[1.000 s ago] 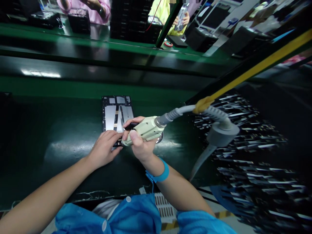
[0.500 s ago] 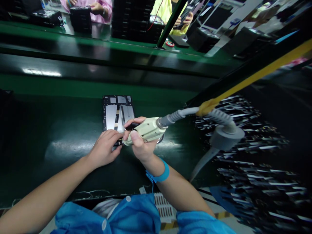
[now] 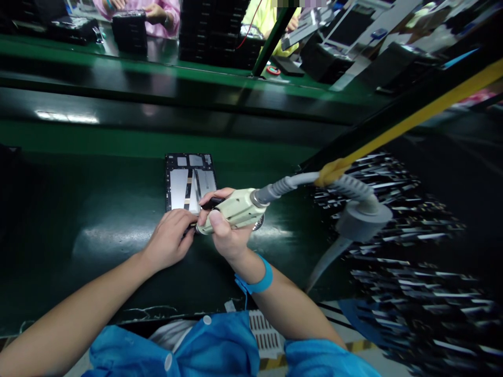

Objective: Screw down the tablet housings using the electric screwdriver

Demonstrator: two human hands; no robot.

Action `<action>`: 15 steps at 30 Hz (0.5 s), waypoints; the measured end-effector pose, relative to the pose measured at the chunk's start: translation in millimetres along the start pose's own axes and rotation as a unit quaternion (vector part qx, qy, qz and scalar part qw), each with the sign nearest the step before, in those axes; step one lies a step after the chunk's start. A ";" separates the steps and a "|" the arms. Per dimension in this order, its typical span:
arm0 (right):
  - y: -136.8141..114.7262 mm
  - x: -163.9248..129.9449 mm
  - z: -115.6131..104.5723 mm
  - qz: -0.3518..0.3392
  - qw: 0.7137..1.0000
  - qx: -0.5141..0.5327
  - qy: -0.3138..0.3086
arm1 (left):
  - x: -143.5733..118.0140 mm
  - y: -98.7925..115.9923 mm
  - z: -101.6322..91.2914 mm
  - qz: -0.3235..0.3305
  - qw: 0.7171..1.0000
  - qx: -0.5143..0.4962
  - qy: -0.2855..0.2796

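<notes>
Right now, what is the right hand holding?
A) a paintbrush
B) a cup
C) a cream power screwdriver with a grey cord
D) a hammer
C: the right hand is wrapped around the cream screwdriver, whose grey cord runs off to the right, with its tip down by the tablet.

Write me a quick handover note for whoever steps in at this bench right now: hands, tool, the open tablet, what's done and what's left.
Right hand: gripped around the cream electric screwdriver, tip down at the near edge of the open tablet; its grey coiled cable runs off to the right.
Left hand: fingertips pressed on the tablet's near edge, beside the tip.
Tablet: lies flat on the green bench, back cover off.
Done: cannot tell which screws are in.
Left: probably finish this screw, then check the rest.
</notes>
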State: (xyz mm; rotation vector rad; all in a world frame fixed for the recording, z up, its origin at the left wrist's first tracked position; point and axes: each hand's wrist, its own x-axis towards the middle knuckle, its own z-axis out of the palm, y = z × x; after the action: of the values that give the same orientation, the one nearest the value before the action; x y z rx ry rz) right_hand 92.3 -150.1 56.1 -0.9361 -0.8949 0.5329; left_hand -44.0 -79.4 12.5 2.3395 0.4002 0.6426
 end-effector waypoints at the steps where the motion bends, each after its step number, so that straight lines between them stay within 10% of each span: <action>1: -0.1 -0.1 -0.1 0.000 1.000 -0.001 -0.002 | -0.1 -0.2 0.5 0.002 1.000 0.003 0.001; 15: 1.5 0.0 -0.7 -0.005 1.000 0.003 0.004 | -1.1 -0.1 -0.5 0.006 1.000 -0.002 0.003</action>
State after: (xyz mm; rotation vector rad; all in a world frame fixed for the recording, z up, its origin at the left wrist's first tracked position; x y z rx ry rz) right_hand 92.9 -149.7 54.6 -0.9279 -0.8902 0.5223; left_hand -45.2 -79.5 12.4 2.3373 0.3887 0.6564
